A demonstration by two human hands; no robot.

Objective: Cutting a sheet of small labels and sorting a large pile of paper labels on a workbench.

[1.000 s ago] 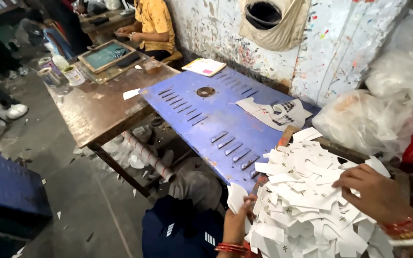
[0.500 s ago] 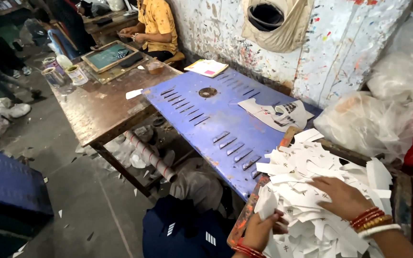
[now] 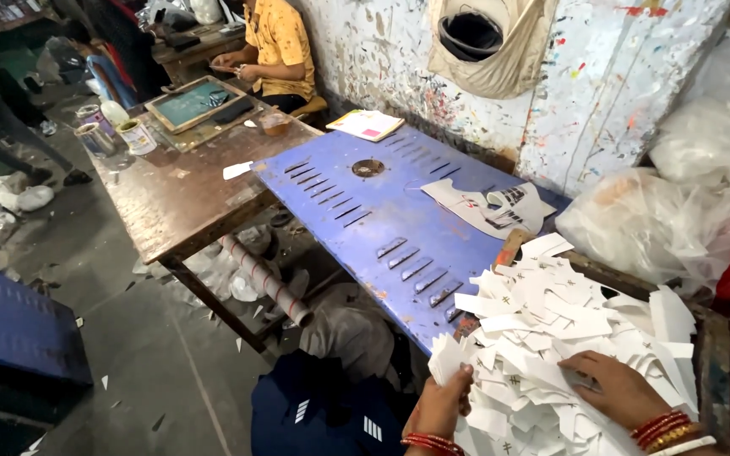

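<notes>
**Hands on the paper heap**

Since the half-second-earlier frame my view has swung slightly left; the right hand has slid lower on the heap, and the left hand has come up at its near-left edge.

Left hand: closed, pinching a small sheaf of white cut paper pieces between thumb and fingers, sheaf fanned upward.

Right hand: fingers spread, palm down, pressing flat on the pile of white paper pieces; gripping nothing that I can see.

Pile sits at the right end of the blue tabletop, directly under and ahead of both hands. The held sheaf lies left of the pile's bulk, so the right hand is nearer the centre. Clear plastic bags behind.
</notes>
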